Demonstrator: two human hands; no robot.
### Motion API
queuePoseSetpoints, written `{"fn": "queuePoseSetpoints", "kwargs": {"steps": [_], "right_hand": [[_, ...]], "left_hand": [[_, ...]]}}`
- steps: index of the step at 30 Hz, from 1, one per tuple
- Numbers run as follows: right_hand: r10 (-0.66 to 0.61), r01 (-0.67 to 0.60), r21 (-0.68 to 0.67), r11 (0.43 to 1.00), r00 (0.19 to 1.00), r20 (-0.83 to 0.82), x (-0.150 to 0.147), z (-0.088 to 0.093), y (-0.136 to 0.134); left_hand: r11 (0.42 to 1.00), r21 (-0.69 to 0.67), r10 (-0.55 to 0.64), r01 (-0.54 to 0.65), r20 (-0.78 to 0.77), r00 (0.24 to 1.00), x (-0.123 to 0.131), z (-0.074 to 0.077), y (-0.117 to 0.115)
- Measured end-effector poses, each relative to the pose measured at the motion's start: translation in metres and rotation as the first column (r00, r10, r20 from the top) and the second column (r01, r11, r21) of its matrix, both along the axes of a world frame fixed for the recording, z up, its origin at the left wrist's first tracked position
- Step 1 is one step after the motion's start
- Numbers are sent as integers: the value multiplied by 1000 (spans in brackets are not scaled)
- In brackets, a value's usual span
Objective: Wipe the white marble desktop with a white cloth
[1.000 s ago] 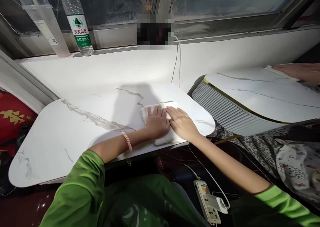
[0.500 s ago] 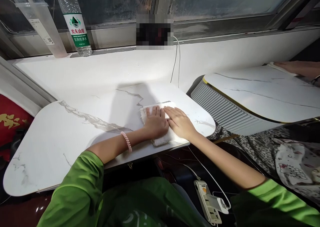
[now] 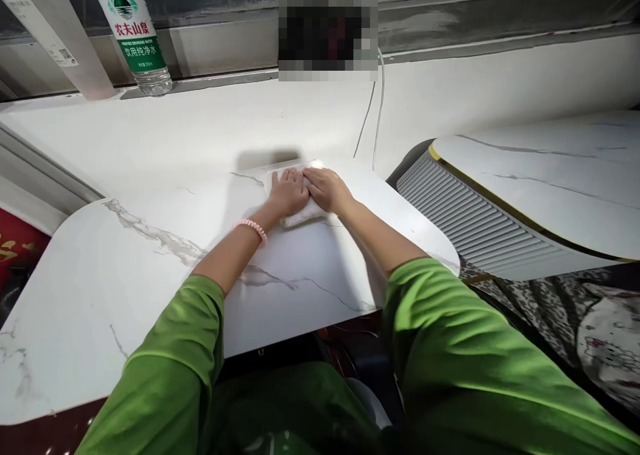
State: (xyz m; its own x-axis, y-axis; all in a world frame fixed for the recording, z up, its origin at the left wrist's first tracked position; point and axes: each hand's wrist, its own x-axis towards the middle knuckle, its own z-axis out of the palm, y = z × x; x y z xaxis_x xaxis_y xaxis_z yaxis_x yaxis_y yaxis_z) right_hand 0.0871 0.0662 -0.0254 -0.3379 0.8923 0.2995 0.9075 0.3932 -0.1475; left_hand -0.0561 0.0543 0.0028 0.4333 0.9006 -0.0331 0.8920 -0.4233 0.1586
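Note:
A folded white cloth (image 3: 300, 219) lies on the white marble-patterned tabletop (image 3: 165, 275), near its far edge by the wall. My left hand (image 3: 289, 193), with a pink coiled band (image 3: 253, 229) on the wrist, rests flat on the cloth's left part. Beside it, my right hand (image 3: 328, 189) presses flat on the right part, its fingertips close to those of the left. Both sets of fingers are stretched out rather than wrapped round the cloth. The hands cover much of the cloth's middle.
On the ledge stand a labelled water bottle (image 3: 133, 38) and a tall translucent cup (image 3: 65, 38). Thin cables (image 3: 379, 108) hang down the wall. At the right is a second marble-patterned table (image 3: 550, 168) with a ribbed side. A patterned bag (image 3: 610, 341) lies below it.
Both hands and the cloth have moved away from me, from the table's near edge toward the wall and slightly left. The view has tilted down. Another person's hand at the right is no longer seen.

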Motion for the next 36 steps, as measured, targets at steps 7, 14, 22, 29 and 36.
{"fn": "queuePoseSetpoints", "kwargs": {"steps": [7,14,22,29,36], "right_hand": [[-3,3,11,1000,1000,-27,-6,-1,37],[0,2,21,1000,998,-69,-8,-3,43],[24,-25,6,1000,999,34,-16,3,5],[49,-51,16,999,994,95,-22,3,-83],[76,-81,63,995,995,71,-31,3,-192]], "left_hand": [[1000,20,12,-12,26,1000,-4,-3,36],[999,36,38,-39,38,999,-4,-3,40],[998,46,42,-43,22,999,-12,-4,8],[998,60,-23,22,6,1000,-26,2,-77],[995,85,-48,49,-12,999,-37,0,-179]]}}
